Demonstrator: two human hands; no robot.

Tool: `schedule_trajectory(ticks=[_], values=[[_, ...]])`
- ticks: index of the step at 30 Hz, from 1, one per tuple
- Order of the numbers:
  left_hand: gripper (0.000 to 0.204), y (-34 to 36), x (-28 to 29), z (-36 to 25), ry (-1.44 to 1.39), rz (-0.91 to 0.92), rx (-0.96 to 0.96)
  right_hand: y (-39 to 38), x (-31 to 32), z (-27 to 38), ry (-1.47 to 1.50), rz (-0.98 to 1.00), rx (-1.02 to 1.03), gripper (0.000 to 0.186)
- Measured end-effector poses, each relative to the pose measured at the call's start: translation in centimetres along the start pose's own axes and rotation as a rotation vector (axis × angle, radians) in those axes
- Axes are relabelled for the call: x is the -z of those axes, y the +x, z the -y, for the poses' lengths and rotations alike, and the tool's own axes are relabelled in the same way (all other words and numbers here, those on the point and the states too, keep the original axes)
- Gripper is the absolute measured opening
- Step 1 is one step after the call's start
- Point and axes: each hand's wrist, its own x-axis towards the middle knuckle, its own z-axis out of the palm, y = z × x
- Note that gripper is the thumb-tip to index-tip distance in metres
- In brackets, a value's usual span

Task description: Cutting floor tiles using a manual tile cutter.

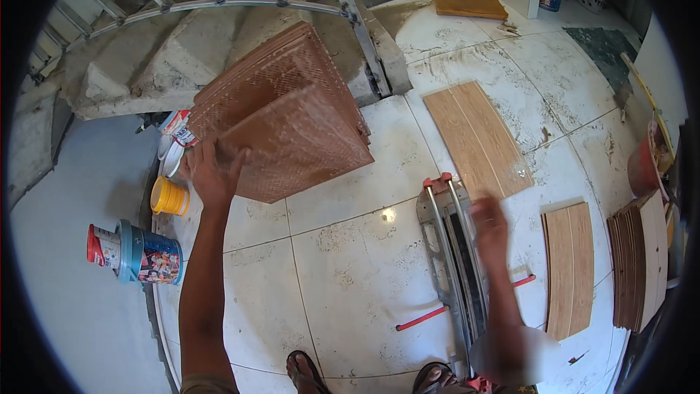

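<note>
At the upper left, my left hand [213, 175] grips the left edge of a brown tile [299, 142], its thumb over the face that shows. This tile leans at the front of a stack of similar brown tiles [255, 76] with ridged backs. The stack rests against the concrete stairs. My right hand [489, 226] is smeared by motion above the right side of a manual tile cutter [445, 248]. Its fingers cannot be made out. The cutter has two metal rails, red end pieces and red side arms, and stands on the floor before my feet.
Wood-look tiles [477, 135] lie beyond the cutter, and more wood-look planks [569, 270] lie to its right. A tile stack [633, 266] stands at the far right. Buckets [149, 254] and a yellow tub [169, 195] line the left wall. A metal railing [211, 1] borders the stairs.
</note>
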Motion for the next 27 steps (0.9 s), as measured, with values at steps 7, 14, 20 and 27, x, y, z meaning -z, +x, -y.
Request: schedule_trajectory(ticks=[7, 14, 20, 27], values=[[0.043, -7.0, 4.7, -0.5, -0.336, 0.137, -0.056, -6.7, -18.2, 10.5, 0.540, 0.739, -0.462, 0.081], [0.048, -13.3, 10.5, -1.4, -0.476, 0.423, -0.105, -7.5, -22.4, 12.0, 0.752, 0.476, -0.591, 0.057], [0.061, -16.5, 7.1, 5.9, -0.660, 0.848, 0.484, -12.3, -20.5, 8.2, 0.767, 0.321, -0.680, 0.039], [0.071, -28.1, -3.5, 8.0, -1.142, 1.196, 1.252, -15.1, -17.2, 0.9, 0.785, 0.339, -0.647, 0.038]])
